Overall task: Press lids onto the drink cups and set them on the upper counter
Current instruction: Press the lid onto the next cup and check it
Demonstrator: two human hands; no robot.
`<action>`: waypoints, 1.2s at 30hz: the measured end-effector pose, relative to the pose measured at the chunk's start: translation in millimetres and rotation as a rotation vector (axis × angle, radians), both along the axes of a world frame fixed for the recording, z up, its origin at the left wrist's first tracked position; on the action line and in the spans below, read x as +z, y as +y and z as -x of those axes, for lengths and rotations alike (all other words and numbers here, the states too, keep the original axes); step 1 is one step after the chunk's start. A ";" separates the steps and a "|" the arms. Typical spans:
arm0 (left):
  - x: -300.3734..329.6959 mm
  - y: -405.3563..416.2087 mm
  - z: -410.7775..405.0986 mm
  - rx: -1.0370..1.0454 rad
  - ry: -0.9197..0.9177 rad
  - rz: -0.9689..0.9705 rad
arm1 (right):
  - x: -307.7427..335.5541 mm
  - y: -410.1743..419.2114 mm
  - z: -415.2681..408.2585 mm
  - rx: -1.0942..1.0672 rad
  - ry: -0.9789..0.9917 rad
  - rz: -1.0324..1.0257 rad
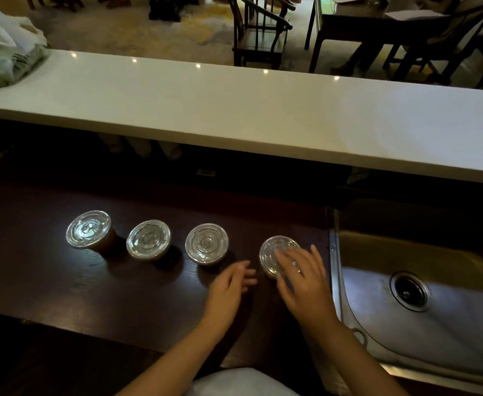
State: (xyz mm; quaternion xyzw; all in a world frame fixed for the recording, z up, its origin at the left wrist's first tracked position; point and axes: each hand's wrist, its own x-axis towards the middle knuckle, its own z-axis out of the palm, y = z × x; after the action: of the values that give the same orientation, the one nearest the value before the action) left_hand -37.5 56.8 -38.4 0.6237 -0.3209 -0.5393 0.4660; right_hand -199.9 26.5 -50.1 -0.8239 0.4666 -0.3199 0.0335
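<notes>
I am resting my right hand (303, 277) flat and open on the lid of the rightmost cup (277, 254), beside the sink (423, 292); my left hand (230, 284) is hovering empty just left, and the upper counter (234, 110) is lying straight ahead, above.

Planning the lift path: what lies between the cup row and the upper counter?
Head view: only bare dark worktop between the cups and the white upper counter.

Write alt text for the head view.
A right hand rests on the lid of the rightmost of four lidded cups on a dark counter; the left hand hovers open beside it. The white upper counter holds no cups.
</notes>
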 end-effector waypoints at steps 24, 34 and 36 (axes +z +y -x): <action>-9.7 33.8 -131.4 -0.750 -1.170 0.443 | -4.9 34.8 -110.9 0.046 0.250 -0.182; -19.5 43.6 -119.2 -0.635 -1.247 0.352 | -15.9 65.0 -131.1 -0.122 0.216 -0.408; -18.4 43.8 -118.0 -0.638 -1.280 0.343 | -19.7 67.5 -132.6 -0.140 0.215 -0.431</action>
State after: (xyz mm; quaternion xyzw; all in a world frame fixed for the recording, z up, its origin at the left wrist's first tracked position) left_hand 80.5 100.6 -56.9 0.6111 -0.7760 -0.1211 0.0990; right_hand -67.3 93.9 -69.7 -0.7926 0.5810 -0.1252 0.1362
